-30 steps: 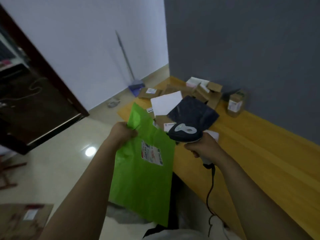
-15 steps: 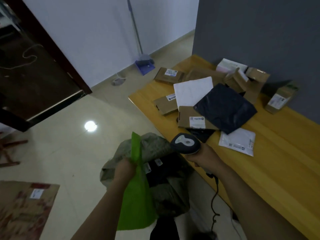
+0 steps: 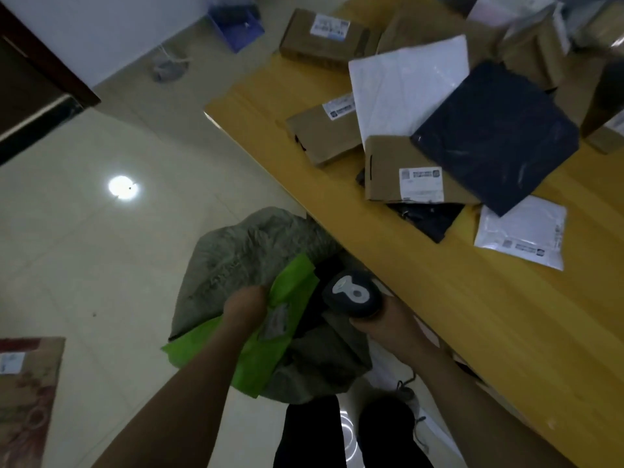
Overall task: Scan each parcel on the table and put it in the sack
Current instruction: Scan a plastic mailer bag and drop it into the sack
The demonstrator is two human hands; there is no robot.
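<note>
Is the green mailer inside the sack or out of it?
Not fully in: the left hand grips the green mailer, which lies across the open sack, mostly showing.

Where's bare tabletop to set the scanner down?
Bare table from the small white mailer out to the edge by the right hand holding the scanner. Also the left corner strip beside the brown box. Far end: overlapping parcels, crowded.

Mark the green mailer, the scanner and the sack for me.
green mailer (image 3: 293, 282), head view, on its upper part at the sack's mouth.
scanner (image 3: 351, 293), head view, on the top of its head.
sack (image 3: 236, 251), head view, on its crumpled far wall.
</note>
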